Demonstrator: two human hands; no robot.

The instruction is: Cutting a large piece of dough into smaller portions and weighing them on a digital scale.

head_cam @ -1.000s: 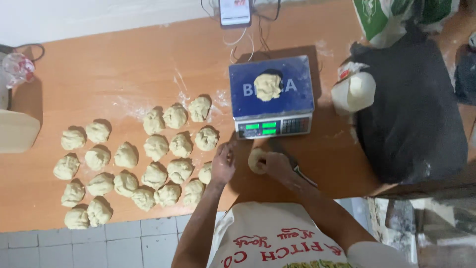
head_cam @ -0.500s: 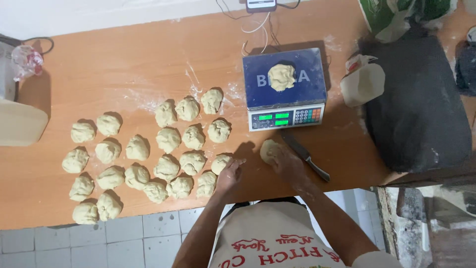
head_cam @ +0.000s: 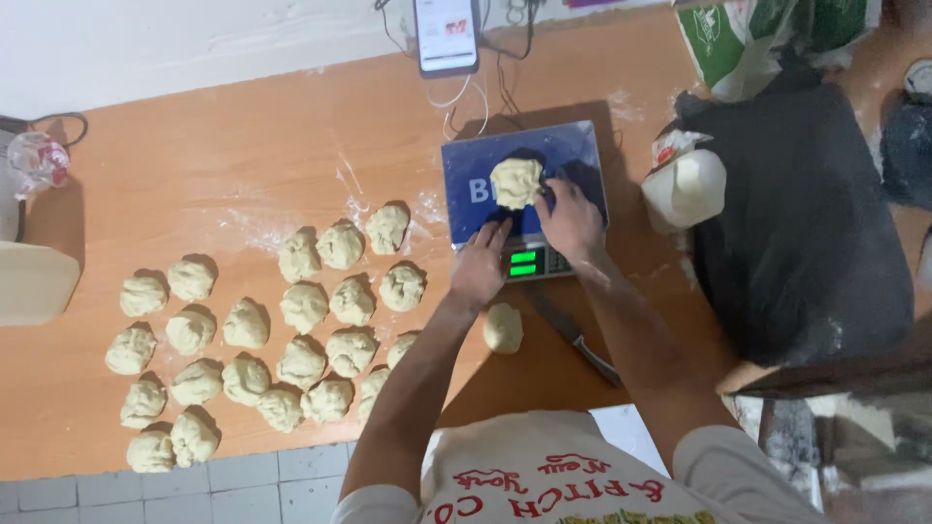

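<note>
a: status check. where is the dough piece in hand?

b: dough lump (head_cam: pixel 515 181) sits on the blue platform of the digital scale (head_cam: pixel 524 194), at the far middle of the counter (head_cam: pixel 194 194). right hand (head_cam: pixel 571 221) is at its right edge, fingers curled against the lump; whether they pinch it or only touch it cannot be told from this view. left hand (head_cam: pixel 481 267) lies flat with fingers apart on the scale's front edge, holding nothing.

a: portions completed?

b: a batch of rounded dough balls (head_cam: pixel 301 309) lies in rough rows on the left half of the counter, some touching. one further single ball (head_cam: pixel 503 328) rests just in front of the scale, apart from the rows.

a: remaining stock?

b: judged from the layout, most portioning appears done. a pale mass in a white bag (head_cam: pixel 687 186) lies right of the scale on a black sheet (head_cam: pixel 806 233); if dough, more is left. a knife (head_cam: pixel 575 338) lies near the single ball.
</note>
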